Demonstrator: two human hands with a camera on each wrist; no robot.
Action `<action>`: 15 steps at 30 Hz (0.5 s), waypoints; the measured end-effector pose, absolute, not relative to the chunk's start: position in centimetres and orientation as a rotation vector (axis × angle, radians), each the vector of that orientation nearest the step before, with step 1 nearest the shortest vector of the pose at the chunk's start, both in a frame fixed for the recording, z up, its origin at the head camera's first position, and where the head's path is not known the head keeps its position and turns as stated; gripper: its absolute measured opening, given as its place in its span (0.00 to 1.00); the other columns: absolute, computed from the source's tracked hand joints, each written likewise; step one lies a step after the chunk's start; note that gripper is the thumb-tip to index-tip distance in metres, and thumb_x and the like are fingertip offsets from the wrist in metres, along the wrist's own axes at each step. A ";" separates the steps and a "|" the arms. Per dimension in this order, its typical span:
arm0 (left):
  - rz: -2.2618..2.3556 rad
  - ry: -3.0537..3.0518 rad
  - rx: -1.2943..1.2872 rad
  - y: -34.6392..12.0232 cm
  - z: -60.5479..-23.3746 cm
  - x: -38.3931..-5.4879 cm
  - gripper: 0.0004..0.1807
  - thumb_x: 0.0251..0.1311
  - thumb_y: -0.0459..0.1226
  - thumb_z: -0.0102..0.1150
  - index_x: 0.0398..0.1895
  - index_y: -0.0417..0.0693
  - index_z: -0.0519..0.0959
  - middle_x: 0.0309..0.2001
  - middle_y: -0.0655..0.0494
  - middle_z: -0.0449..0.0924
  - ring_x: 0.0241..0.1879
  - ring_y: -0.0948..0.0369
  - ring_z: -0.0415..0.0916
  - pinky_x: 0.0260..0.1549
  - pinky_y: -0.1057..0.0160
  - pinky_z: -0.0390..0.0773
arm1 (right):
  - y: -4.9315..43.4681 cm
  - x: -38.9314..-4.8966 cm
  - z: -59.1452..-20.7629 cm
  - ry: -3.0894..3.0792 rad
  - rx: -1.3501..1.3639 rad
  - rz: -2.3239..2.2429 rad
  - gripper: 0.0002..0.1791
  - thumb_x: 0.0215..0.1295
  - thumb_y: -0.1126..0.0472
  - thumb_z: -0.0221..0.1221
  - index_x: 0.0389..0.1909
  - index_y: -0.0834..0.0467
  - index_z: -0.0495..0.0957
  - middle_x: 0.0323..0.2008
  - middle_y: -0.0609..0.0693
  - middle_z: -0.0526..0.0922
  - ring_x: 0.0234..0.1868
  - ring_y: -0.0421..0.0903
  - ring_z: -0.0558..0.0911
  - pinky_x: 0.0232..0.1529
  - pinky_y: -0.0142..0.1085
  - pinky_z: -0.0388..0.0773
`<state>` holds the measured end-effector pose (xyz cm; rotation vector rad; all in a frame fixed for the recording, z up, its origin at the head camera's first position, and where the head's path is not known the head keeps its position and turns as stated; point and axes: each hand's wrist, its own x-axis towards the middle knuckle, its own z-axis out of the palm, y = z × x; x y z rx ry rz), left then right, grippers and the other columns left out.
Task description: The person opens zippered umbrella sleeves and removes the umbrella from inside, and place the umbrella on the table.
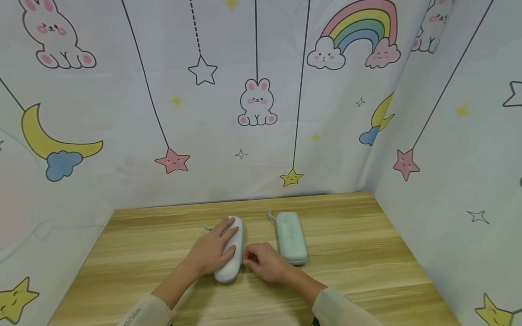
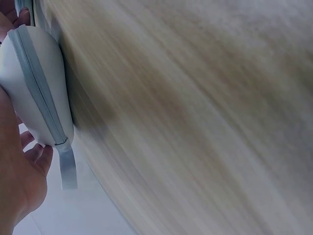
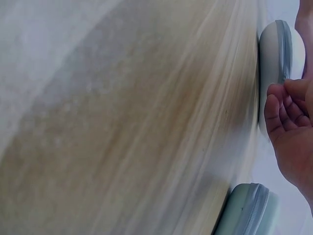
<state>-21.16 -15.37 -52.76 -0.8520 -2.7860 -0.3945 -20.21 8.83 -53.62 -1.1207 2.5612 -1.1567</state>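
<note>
A white zip case [image 1: 230,269] with a grey zip and a strap at its far end lies on the table. My left hand [image 1: 212,251] holds it from the left, thumb and two fingers spread over its top; in the left wrist view other fingers bend in near the grey strap [image 2: 67,169]. Beside the case's right side is my right hand [image 1: 265,261]. In the right wrist view its thumb and forefinger pinch at the grey zip [image 3: 284,49]; the pull itself is hidden by the fingertips. The zip looks closed where it shows.
A mint-green zip case [image 1: 291,237] with a grey wrist strap [image 1: 271,216] lies just right of my right hand. Both cases lie on a wood-grain table [image 1: 359,253]. A white printed cloth [image 1: 220,117] hangs behind the table and along its sides.
</note>
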 end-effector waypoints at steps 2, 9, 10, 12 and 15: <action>-0.395 -2.782 -0.853 -15.4 -52.8 -21.1 0.31 0.76 0.51 0.54 0.76 0.48 0.74 0.81 0.47 0.61 0.79 0.47 0.60 0.58 0.43 0.81 | 8.8 -20.2 -53.6 2.556 -1.127 -1.146 0.09 0.73 0.67 0.64 0.33 0.51 0.80 0.27 0.36 0.77 0.28 0.30 0.75 0.30 0.26 0.76; -0.392 -2.746 -0.868 -15.3 -52.9 -21.1 0.30 0.75 0.49 0.56 0.75 0.47 0.75 0.80 0.45 0.63 0.78 0.45 0.62 0.57 0.42 0.81 | 8.9 -19.9 -53.6 2.552 -1.137 -1.133 0.09 0.73 0.66 0.65 0.33 0.50 0.80 0.28 0.36 0.78 0.28 0.30 0.75 0.31 0.25 0.75; -0.394 -2.748 -0.866 -15.3 -52.9 -21.1 0.30 0.75 0.49 0.56 0.75 0.47 0.75 0.80 0.45 0.63 0.78 0.46 0.62 0.57 0.42 0.81 | 8.9 -19.9 -53.6 2.550 -1.146 -1.129 0.09 0.73 0.66 0.65 0.33 0.51 0.80 0.28 0.35 0.78 0.28 0.29 0.75 0.31 0.25 0.75; -0.400 -2.746 -0.863 -15.3 -52.9 -21.1 0.30 0.74 0.49 0.57 0.74 0.46 0.75 0.80 0.45 0.63 0.78 0.45 0.62 0.57 0.42 0.81 | 8.8 -19.7 -53.6 2.545 -1.166 -1.118 0.08 0.73 0.66 0.65 0.34 0.52 0.80 0.28 0.35 0.78 0.29 0.29 0.75 0.31 0.24 0.75; -0.397 -2.753 -0.850 -15.2 -52.9 -21.1 0.30 0.74 0.49 0.57 0.74 0.47 0.75 0.80 0.45 0.63 0.78 0.46 0.62 0.57 0.42 0.81 | 8.7 -19.5 -53.7 2.527 -1.180 -1.114 0.07 0.73 0.66 0.65 0.34 0.53 0.81 0.28 0.35 0.78 0.29 0.29 0.74 0.31 0.24 0.75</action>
